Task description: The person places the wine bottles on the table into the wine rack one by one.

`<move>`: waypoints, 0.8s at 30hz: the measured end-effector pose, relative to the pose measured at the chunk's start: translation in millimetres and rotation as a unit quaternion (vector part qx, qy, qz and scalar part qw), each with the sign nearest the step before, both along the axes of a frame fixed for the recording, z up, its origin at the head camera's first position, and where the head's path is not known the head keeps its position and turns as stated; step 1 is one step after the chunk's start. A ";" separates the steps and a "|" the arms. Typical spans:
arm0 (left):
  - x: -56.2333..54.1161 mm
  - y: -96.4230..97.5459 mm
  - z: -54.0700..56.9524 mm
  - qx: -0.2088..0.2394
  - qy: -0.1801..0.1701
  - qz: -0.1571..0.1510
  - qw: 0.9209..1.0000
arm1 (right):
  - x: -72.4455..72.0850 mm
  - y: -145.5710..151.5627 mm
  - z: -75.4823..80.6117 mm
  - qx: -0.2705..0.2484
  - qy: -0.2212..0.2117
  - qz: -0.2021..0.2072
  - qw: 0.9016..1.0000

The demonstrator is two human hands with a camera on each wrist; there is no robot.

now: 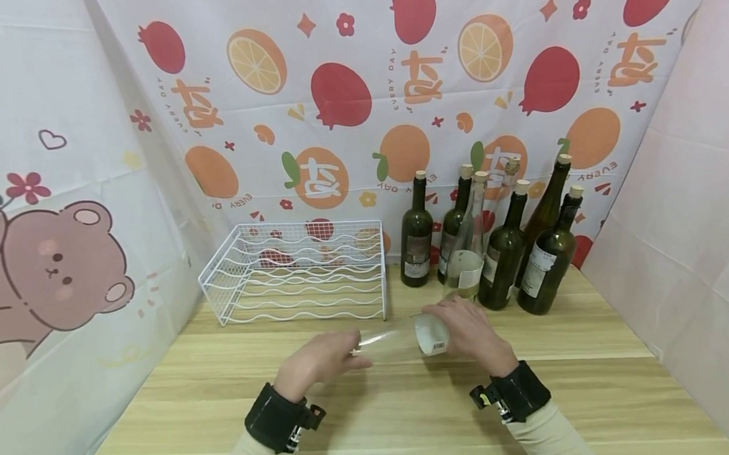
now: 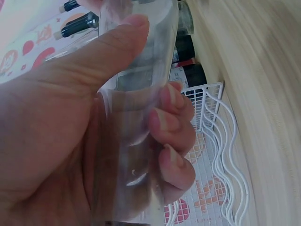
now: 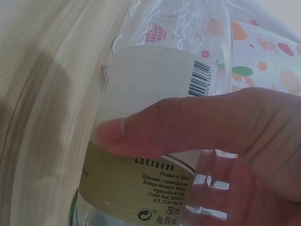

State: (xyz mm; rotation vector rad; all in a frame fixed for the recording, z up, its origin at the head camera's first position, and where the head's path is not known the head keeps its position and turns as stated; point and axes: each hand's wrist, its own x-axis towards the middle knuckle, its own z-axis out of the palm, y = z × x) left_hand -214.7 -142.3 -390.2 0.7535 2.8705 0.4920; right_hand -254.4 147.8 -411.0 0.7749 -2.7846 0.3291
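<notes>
The left hand (image 1: 321, 358) curls round the narrower end of a clear bottle (image 1: 390, 342), held sideways between both grips; the right hand (image 1: 469, 330) clasps its labelled end. Beyond the left grip stands a wire rack (image 1: 313, 316), beyond the right, corked bottles (image 1: 503, 262).

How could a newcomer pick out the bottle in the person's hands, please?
On the wooden table, find the white wire rack. In front of its right end, the left hand and right hand hold a clear bottle. Unlike the upright bottles nearby, this one is held sideways.
</notes>
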 end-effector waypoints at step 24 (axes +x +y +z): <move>-0.2 -13.7 10.9 0.011 0.037 -0.005 0.999 | -6.4 10.3 3.8 -0.009 -0.070 0.002 0.997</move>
